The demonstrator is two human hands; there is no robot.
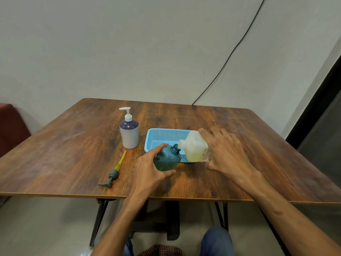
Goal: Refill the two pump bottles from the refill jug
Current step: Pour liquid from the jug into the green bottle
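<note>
Lighting's pretty soft and even, flat indoor stuff, no hard shadows anywhere. The table picks up a pale sheen along its left side and toward the far edge, so the light seems to come from above and ahead. The wide-angle lens bends things hard: the table's near edge bows and the wall corner at right leans. Detail's a bit soft overall, and the floor under the table is dimmer.
</note>
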